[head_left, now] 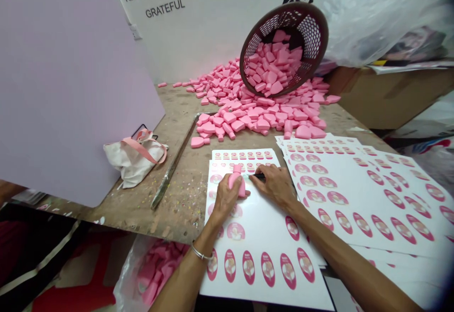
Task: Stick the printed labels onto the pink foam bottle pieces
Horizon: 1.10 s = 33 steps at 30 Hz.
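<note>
My left hand (226, 195) is closed around a small pink toy bottle (237, 174), held upright with its neck away from me. Just to its right, my right hand (275, 183) grips a slim black tool (260, 176); its thin tip points left toward the bottle, and its exact kind is unclear. Both hands are over a white sticker sheet (258, 255) printed with pink oval labels along its edges. Bare white backing shows across the middle of that sheet. More sheets lie beneath it.
A tipped brown basket (317, 28) spills many pink bottles (262, 113) over the table's back. More sticker sheets (347, 184) spread to the right. On the left are a metal strip (173, 170), a white cloth bag (133, 163) and a pale panel (71, 75). A plastic bag (124, 274) of pink bottles sits below.
</note>
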Tool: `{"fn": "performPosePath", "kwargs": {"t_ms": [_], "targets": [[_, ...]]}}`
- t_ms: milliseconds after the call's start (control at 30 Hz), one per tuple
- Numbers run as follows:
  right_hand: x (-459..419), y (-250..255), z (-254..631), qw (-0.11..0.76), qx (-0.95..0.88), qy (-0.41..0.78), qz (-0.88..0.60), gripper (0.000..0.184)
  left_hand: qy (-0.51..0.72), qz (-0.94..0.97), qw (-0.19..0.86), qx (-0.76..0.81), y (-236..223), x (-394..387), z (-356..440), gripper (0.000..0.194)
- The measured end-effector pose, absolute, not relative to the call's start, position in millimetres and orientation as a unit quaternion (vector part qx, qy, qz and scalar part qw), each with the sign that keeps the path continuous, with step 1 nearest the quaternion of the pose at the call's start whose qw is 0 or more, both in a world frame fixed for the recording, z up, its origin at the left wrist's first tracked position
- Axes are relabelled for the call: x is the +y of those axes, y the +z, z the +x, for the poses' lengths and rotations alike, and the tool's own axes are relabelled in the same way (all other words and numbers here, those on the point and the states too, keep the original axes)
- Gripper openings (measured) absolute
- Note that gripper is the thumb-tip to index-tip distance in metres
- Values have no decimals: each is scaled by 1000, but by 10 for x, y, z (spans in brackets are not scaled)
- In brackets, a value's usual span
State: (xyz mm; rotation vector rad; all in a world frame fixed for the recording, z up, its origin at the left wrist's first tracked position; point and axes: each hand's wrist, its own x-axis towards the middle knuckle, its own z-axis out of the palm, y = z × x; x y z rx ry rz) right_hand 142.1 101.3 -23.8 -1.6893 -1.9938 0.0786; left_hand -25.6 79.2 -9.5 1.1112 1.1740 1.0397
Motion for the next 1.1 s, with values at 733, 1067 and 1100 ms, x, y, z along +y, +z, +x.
{"fn": "performPosePath", "kwargs": {"t_ms": [733, 1067, 1100], "targets": [[598, 206, 1171, 446, -630, 311, -555, 25, 512, 275, 707, 403, 108, 544, -233, 60], [573, 188, 1157, 447, -639, 283, -559, 22, 522, 275, 711, 383, 120, 545, -218, 58], [572, 182, 1155, 447, -642, 275, -560, 22, 522, 277, 710, 383, 128, 543, -219, 58]]}}
